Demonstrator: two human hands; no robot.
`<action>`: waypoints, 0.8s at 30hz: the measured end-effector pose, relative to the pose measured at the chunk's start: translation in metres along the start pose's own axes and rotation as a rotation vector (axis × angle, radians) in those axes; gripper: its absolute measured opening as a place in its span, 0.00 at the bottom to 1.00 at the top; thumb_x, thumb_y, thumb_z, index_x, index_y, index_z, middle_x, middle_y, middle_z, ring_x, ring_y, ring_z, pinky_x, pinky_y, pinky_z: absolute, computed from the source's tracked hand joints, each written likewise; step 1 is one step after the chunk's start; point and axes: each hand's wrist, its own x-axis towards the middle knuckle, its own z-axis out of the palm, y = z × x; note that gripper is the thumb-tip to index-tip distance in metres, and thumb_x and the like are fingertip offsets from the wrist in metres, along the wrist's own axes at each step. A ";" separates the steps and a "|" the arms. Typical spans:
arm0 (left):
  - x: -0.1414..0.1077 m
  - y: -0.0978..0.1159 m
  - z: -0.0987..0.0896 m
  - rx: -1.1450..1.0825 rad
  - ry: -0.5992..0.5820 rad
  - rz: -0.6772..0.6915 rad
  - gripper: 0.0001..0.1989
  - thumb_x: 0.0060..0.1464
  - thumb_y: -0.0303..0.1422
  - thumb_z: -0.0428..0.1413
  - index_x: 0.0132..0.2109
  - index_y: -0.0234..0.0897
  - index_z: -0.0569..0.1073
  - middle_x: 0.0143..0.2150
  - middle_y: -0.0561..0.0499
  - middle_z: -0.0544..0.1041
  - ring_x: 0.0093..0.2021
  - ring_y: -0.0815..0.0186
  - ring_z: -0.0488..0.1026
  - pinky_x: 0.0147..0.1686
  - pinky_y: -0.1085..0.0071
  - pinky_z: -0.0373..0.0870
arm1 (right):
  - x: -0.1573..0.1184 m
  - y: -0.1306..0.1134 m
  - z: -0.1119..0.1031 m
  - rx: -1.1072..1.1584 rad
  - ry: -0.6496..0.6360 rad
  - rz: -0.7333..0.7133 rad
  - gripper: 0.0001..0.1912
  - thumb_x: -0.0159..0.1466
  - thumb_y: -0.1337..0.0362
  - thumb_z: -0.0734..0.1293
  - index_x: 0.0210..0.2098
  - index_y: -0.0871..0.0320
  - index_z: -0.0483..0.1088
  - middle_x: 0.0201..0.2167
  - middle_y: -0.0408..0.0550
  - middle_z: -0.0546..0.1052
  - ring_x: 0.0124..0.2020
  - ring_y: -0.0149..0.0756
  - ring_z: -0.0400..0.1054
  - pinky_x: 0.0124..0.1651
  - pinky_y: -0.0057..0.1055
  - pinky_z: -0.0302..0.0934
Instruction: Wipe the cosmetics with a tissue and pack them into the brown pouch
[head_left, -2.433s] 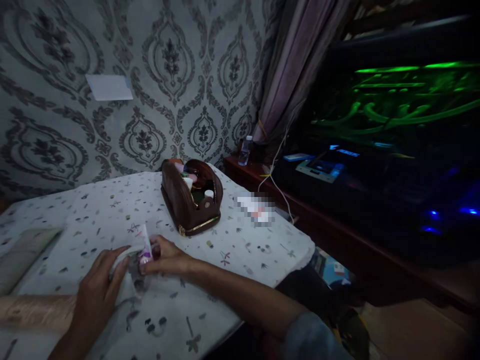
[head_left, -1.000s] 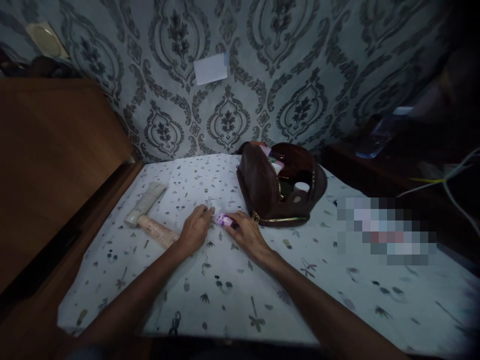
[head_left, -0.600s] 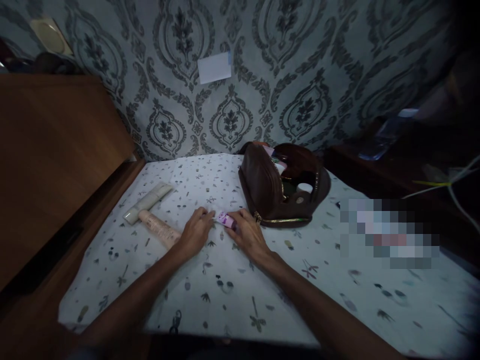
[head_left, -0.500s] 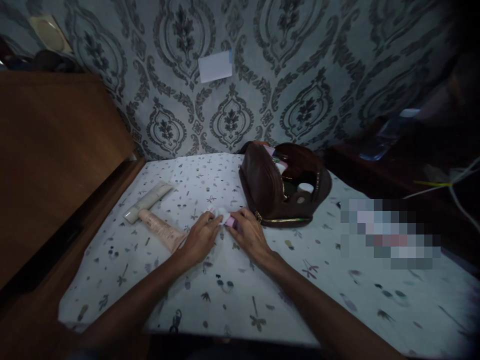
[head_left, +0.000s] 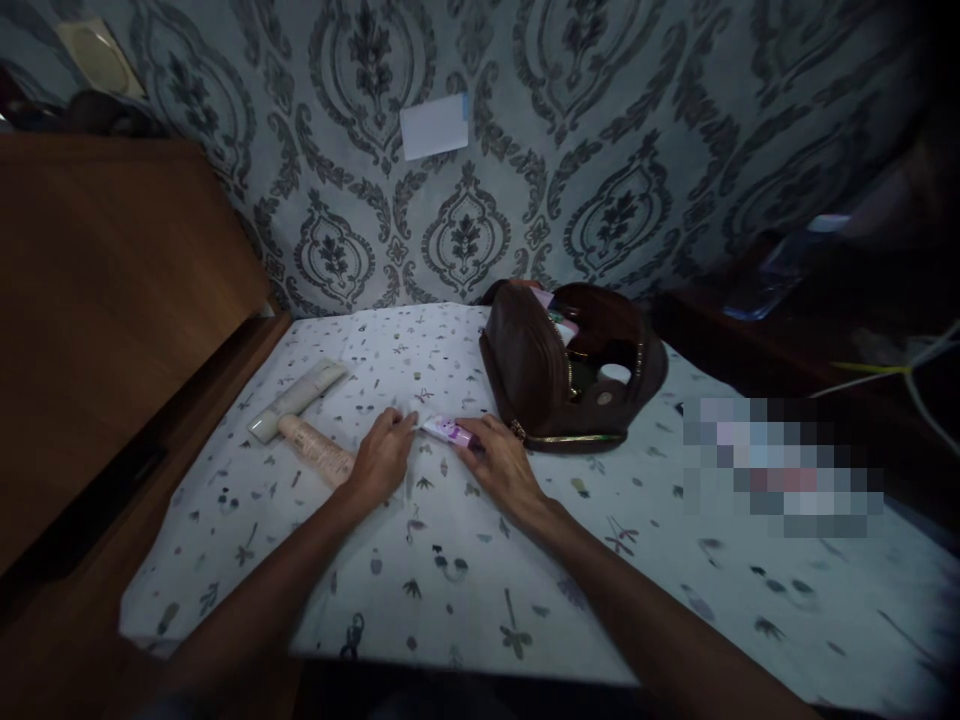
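Observation:
A small pink-purple tube (head_left: 448, 431) with a whitish left end lies low over the patterned cloth. My right hand (head_left: 499, 455) grips its right end between thumb and fingers. At the pale left end is my left hand (head_left: 382, 455), its fingers curled together; whether they hold that tip or something small is hidden. Left of that hand a peach tube (head_left: 319, 452) lies on the cloth, partly behind the wrist. A grey-beige tube (head_left: 296, 402) rests beyond it, touching or nearly touching. Just past my right hand stands a brown cosmetic bag (head_left: 532, 360), unzipped, with a white-capped item (head_left: 615, 374) inside.
White patterned cloth (head_left: 450, 570) covers the table, with a wooden cabinet (head_left: 112, 260) at left and patterned wallpaper behind. A pixelated patch hides something at right. Beyond it are a clear bottle (head_left: 780, 270) and pale cables (head_left: 862, 380) on a dark surface.
My left hand has drawn back leftward, showing more of the pink-purple tube. My right hand keeps its grip almost in place. The bag and other tubes lie as before.

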 end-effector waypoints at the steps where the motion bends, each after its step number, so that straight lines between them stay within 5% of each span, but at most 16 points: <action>1: -0.001 0.002 0.000 -0.006 0.035 0.020 0.15 0.65 0.32 0.45 0.54 0.40 0.71 0.40 0.50 0.66 0.39 0.64 0.67 0.40 0.69 0.69 | 0.000 -0.001 0.000 0.045 0.012 -0.005 0.14 0.64 0.64 0.65 0.49 0.57 0.73 0.39 0.50 0.75 0.41 0.41 0.68 0.46 0.35 0.61; 6: -0.010 0.019 0.003 -0.032 0.094 0.199 0.19 0.67 0.31 0.44 0.62 0.41 0.65 0.43 0.47 0.67 0.42 0.64 0.68 0.41 0.69 0.70 | -0.001 -0.007 0.002 0.251 0.007 0.033 0.11 0.66 0.58 0.61 0.38 0.58 0.71 0.28 0.44 0.73 0.29 0.34 0.65 0.34 0.29 0.58; 11: -0.016 0.029 0.013 0.019 0.053 0.304 0.21 0.67 0.30 0.43 0.65 0.44 0.61 0.46 0.47 0.68 0.45 0.62 0.68 0.41 0.68 0.72 | 0.000 -0.003 0.006 0.190 -0.008 0.041 0.08 0.64 0.62 0.60 0.29 0.57 0.66 0.23 0.42 0.70 0.26 0.33 0.62 0.31 0.29 0.55; 17: -0.005 0.010 0.009 0.022 0.117 0.220 0.20 0.67 0.30 0.44 0.63 0.42 0.64 0.44 0.46 0.68 0.45 0.63 0.69 0.43 0.68 0.72 | 0.000 -0.001 0.006 0.141 -0.001 0.019 0.14 0.68 0.58 0.59 0.40 0.59 0.72 0.34 0.49 0.77 0.33 0.38 0.68 0.39 0.32 0.59; 24: 0.002 -0.001 0.006 -0.007 0.133 0.120 0.17 0.66 0.31 0.46 0.59 0.42 0.69 0.41 0.50 0.67 0.40 0.65 0.68 0.40 0.71 0.71 | -0.001 0.001 0.009 0.057 0.027 -0.021 0.12 0.66 0.65 0.62 0.46 0.59 0.72 0.41 0.52 0.71 0.41 0.40 0.68 0.45 0.35 0.62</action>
